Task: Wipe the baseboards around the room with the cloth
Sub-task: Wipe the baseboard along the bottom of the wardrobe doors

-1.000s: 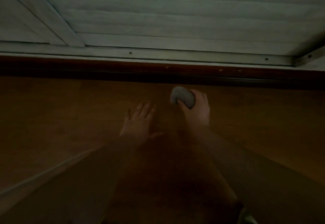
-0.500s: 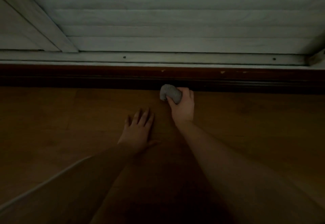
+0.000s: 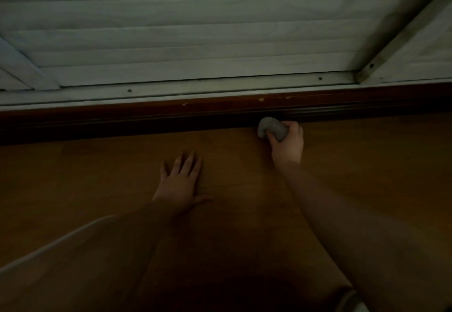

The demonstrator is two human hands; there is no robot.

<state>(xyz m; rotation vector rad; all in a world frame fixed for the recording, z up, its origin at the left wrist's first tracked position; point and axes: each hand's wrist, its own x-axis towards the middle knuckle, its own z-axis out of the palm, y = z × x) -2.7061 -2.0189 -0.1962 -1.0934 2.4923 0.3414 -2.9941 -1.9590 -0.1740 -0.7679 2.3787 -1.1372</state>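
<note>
Right hand (image 3: pixel 288 143) wiping dark baseboard (image 3: pixel 146 118) with balled grey cloth (image 3: pixel 272 128).
Fingers curled tight round cloth, pressed at baseboard's foot; left hand (image 3: pixel 179 181) flat on wood floor (image 3: pixel 73 177), fingers straight, slightly spread.

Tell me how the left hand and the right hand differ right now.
The left hand lies flat on the wooden floor with fingers spread, holding nothing; the right hand grips a balled grey cloth. The left hand sits back from the dark baseboard; the right hand holds the cloth against its foot. Both are bare.
</note>
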